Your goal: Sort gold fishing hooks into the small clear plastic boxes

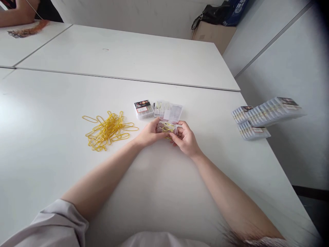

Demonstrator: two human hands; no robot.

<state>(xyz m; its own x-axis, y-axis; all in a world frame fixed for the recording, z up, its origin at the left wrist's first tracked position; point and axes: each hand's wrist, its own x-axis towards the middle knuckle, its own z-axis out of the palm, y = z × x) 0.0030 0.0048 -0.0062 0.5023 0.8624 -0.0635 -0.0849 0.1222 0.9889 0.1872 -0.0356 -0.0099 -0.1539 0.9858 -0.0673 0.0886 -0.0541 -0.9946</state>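
A small clear plastic box (167, 127) with its lid (176, 112) raised is held between my hands over the table. Thin yellow-green pieces lie inside it, too small to name. My left hand (151, 133) grips the box's left end, thumb along the near side. Around the right end curl the fingers of my right hand (187, 139), its thumb at the near edge beside some yellow-green strands. Just behind are closed clear boxes (144, 109) with a black and white label, and another clear box (157, 108) partly hidden by the raised lid.
Yellow rubber bands (109, 130) lie in a loose pile left of my hands. Stacked clear boxes (264, 113) stand at the table's right edge. A person's arm (17, 15) rests at the far left near an orange-brown packet (29, 30). Beyond the table sits a cardboard box (210, 36).
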